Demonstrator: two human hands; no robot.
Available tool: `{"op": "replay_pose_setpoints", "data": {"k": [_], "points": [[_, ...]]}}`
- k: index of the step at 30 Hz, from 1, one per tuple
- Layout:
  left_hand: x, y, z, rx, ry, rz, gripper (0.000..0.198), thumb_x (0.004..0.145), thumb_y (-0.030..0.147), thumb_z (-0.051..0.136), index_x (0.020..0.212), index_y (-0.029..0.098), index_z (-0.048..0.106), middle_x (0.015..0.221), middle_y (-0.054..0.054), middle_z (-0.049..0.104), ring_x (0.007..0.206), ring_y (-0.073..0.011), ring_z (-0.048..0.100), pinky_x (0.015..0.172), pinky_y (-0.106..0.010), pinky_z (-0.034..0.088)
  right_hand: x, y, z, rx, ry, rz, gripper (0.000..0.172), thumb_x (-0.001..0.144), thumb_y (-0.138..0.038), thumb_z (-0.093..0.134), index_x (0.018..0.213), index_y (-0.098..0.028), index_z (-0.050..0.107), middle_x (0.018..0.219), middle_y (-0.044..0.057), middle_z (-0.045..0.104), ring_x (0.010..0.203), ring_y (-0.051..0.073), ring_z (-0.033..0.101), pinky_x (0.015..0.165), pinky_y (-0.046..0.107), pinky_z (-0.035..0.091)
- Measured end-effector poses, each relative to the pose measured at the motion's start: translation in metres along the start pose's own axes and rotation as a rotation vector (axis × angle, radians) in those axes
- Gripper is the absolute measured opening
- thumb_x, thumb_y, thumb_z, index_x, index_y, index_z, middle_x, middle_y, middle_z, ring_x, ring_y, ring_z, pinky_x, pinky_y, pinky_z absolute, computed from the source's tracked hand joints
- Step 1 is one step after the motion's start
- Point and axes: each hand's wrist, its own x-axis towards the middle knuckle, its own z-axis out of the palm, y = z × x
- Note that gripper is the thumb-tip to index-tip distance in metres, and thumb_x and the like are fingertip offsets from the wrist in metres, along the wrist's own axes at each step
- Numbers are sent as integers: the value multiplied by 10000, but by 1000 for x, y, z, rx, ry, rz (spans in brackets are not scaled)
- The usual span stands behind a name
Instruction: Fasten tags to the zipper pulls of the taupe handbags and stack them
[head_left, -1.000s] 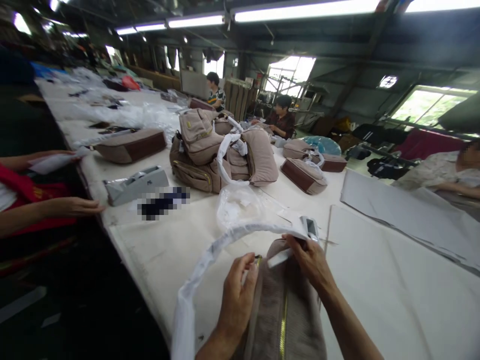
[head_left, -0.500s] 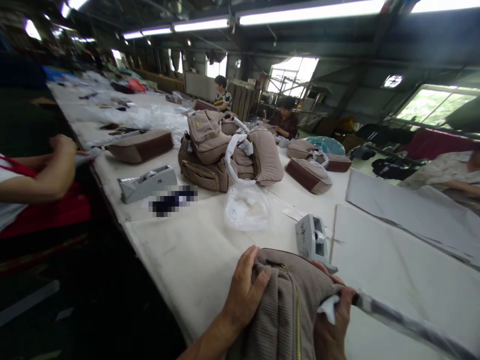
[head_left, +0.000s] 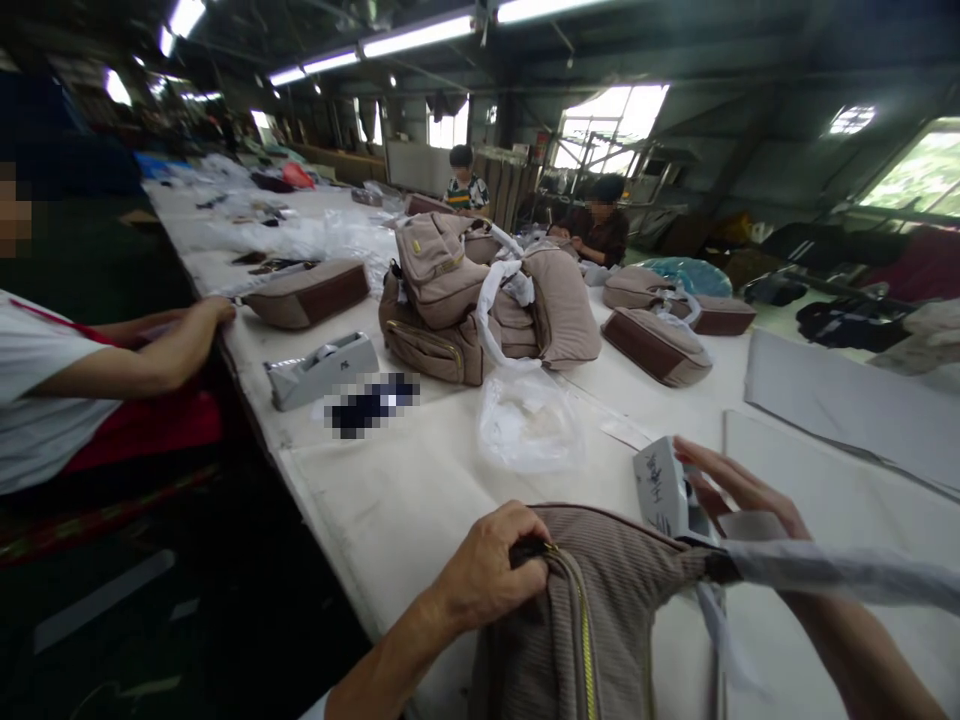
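A taupe corduroy bag (head_left: 577, 630) lies on the white table (head_left: 360, 540) at the wearer's 6 o'clock, its brass-coloured zip (head_left: 583, 640) running toward the body. The left hand (head_left: 487, 565) is closed over the bag's top edge, fingers curled around the dark end of the zip. The right hand (head_left: 739, 490) stands open at 3 o'clock, fingers spread and clear of the bag; whether it grips anything cannot be told. A plastic-wrapped strap (head_left: 840, 570) stretches from the bag across that wrist.

A grey tape dispenser (head_left: 664, 500) sits at 1 o'clock, touching the bag's far edge, just beside the right fingers. A clear plastic bag (head_left: 529, 425) lies at 12 o'clock, below a pile of taupe bags (head_left: 480, 310). A second dispenser (head_left: 322, 370) stands at 11 o'clock beside a blurred dark patch (head_left: 367, 405). At 9 o'clock, a co-worker's hand (head_left: 214, 312) rests at the table's edge. Two more workers (head_left: 463, 180) (head_left: 604, 220) sit at the far end of the factory floor.
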Motion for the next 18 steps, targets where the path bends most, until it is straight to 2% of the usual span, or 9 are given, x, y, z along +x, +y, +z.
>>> {"op": "replay_pose_setpoints", "data": {"k": [2,4,7,9,13,16,18], "points": [[-3,-2,0,-61,14,-17,203,650,70,559,814,158,639,801,-9,590,779,-153,542,721,-236,405,30,5,32,-49,-44,-108,376,841,-296,531,1202,-205,589,1052,94,679,930,208,655,826,342,530],[-5,-5,-2,-138,31,-39,183,698,108,568,849,155,659,827,-23,613,807,-165,559,746,-247,413,51,9,74,-68,-121,-177,318,863,-281,479,1131,-189,623,941,78,704,836,189,672,772,322,544],[-6,-12,-6,-241,75,-104,148,792,213,562,854,157,684,840,-40,628,830,-179,573,782,-269,417,71,18,136,-68,-252,-197,263,866,-282,470,1012,-190,669,882,61,715,789,182,675,716,297,551],[-5,-19,-9,-316,128,-186,151,801,259,582,838,159,688,816,-38,625,812,-179,569,772,-274,419,81,26,168,-91,-311,-192,245,880,-266,466,986,-177,669,870,59,714,780,178,674,711,305,552],[-2,-29,-6,-494,218,-299,139,750,275,652,822,158,671,764,-22,611,756,-165,550,713,-259,421,96,44,209,-170,-379,-185,211,911,-270,503,1021,-141,628,976,75,678,855,168,647,784,358,529],[1,-34,1,-525,263,-273,137,747,283,660,796,157,681,743,-17,603,728,-153,544,689,-245,417,102,55,226,-221,-428,-192,235,901,-305,542,1073,-157,605,1101,86,628,895,167,625,802,364,515],[2,-38,6,-531,326,-250,152,743,304,669,790,162,697,740,-19,608,725,-152,546,691,-243,415,101,61,232,-240,-450,-185,218,893,-322,556,1017,-154,620,1048,74,639,843,156,626,769,347,518]]}}
